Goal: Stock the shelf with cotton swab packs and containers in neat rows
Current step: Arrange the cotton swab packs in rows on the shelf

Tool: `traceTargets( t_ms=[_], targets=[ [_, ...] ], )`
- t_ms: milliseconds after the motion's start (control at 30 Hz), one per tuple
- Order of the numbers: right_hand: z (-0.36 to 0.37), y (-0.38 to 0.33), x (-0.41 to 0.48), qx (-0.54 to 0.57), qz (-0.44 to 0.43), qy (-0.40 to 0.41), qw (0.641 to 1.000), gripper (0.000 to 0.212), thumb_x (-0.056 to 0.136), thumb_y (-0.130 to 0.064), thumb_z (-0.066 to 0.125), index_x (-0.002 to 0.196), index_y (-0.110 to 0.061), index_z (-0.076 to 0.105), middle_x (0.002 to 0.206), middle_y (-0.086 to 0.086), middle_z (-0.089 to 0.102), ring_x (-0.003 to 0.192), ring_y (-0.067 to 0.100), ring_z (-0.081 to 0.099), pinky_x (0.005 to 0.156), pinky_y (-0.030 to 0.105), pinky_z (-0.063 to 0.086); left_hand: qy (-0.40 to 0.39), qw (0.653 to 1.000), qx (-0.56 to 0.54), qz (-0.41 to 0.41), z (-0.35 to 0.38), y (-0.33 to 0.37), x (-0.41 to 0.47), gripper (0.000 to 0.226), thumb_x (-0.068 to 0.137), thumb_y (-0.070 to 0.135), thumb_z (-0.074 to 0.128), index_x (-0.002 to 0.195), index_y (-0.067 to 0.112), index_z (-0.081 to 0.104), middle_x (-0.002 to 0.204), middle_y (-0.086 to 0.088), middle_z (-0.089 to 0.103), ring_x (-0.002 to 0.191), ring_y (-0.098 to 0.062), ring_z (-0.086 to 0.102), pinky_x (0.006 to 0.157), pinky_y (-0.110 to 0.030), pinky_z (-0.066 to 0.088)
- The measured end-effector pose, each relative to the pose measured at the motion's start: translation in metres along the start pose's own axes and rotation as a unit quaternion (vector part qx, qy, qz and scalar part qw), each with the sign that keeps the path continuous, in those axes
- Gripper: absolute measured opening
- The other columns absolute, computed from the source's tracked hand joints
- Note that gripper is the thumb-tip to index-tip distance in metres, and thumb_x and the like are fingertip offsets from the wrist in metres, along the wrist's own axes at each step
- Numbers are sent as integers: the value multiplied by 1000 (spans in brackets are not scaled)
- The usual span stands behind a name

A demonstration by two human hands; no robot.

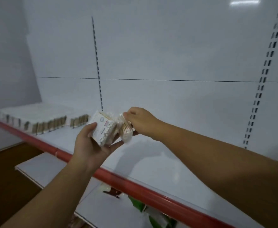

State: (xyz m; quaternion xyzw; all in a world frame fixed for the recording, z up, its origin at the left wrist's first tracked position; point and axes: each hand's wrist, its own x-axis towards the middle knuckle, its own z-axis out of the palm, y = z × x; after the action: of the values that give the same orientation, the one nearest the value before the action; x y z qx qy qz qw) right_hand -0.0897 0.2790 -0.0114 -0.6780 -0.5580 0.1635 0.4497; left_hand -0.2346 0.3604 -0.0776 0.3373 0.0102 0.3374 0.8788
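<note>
I see the shelf board (pixel 176 158) open rightward from the stocked packs (pixel 36 117) crowding its far left end, bounded by the back panel (pixel 168 55) behind and the red rail (pixel 135 188) along its front edge.

Looking at a shop: retail display shelving, part stocked.

Running across the view, a long white metal shelf (pixel 159 155) edged along the front with a red rail (pixel 135 186); backing onto plain white panels (pixel 168 46) divided by slotted uprights (pixel 96 63), a second one showing at far right. Sitting at the far left end, many identical cotton swab packs (pixel 41 120) lined up in tight rows, blurred. Showing below, a lower shelf (pixel 41 167) of the same make carrying green packaged goods (pixel 137 205); brown wood-look floor (pixel 6 178) lying beyond.
</note>
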Motion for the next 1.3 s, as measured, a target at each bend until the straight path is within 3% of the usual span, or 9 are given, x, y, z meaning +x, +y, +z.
traceTargets(
  t_ms=[167,333,433,600,767,900,1067,1167,1300],
  targets=[
    [75,-8,71,87,11,-90,992,6,94,-16,53,93,-15,58,93,1,63,80,16,65,63,26,58,45,998,-38,25,-69,57,4,50,87,31,45,132,9,47,129,-30,56,119,-48,54,98,-66,40],
    [135,5,150,94,-28,-178,979,42,94,-47,51,132,-33,44,130,-3,52,116,15,55,91,37,52,115,992,-35,49,-114,112,34,47,88,32,50,121,0,57,118,-29,63,106,-46,63,81,-60,53],
    [157,8,199,179,-18,-207,962,36,93,-43,54,121,-21,54,111,0,64,95,14,67,80,33,58,150,988,-3,44,-132,151,60,47,92,31,45,126,1,53,121,-27,62,108,-43,63,91,-55,51],
    [176,20,268,110,-79,-76,988,30,80,-43,72,84,-20,54,85,1,64,65,13,60,59,29,50,180,972,108,102,-169,235,81,52,73,20,60,123,7,56,113,-16,69,96,-34,69,89,-46,52],
    [202,70,312,96,-39,57,993,34,85,-43,65,77,-18,43,67,1,52,54,6,49,48,17,38,156,977,35,142,-224,289,94,55,70,24,64,123,11,57,114,-15,69,97,-32,69,75,-42,56],
    [247,83,341,60,5,95,994,37,78,-43,73,78,-18,46,85,12,67,80,33,66,67,46,53,155,983,38,89,-271,292,119,46,73,24,59,117,11,62,113,-16,69,91,-30,70,80,-41,53],
    [313,60,375,-145,-51,175,972,44,65,-72,57,72,-29,50,69,-10,57,67,12,57,61,31,46,134,989,54,11,-318,290,147,35,57,20,66,87,9,79,102,-17,72,83,-31,71,78,-44,55],
    [345,64,396,-259,-180,217,924,34,76,-46,45,73,-15,59,72,2,56,66,24,55,59,37,49,97,992,61,-52,-338,283,165,39,48,11,67,85,4,78,93,-19,72,75,-32,71,64,-41,59],
    [359,84,411,-323,-212,242,890,18,56,-2,76,65,-5,61,69,12,60,59,29,57,47,43,49,71,990,66,-100,-350,276,192,37,54,-1,58,86,0,77,88,-24,69,68,-35,69,57,-39,57]
  ],
)
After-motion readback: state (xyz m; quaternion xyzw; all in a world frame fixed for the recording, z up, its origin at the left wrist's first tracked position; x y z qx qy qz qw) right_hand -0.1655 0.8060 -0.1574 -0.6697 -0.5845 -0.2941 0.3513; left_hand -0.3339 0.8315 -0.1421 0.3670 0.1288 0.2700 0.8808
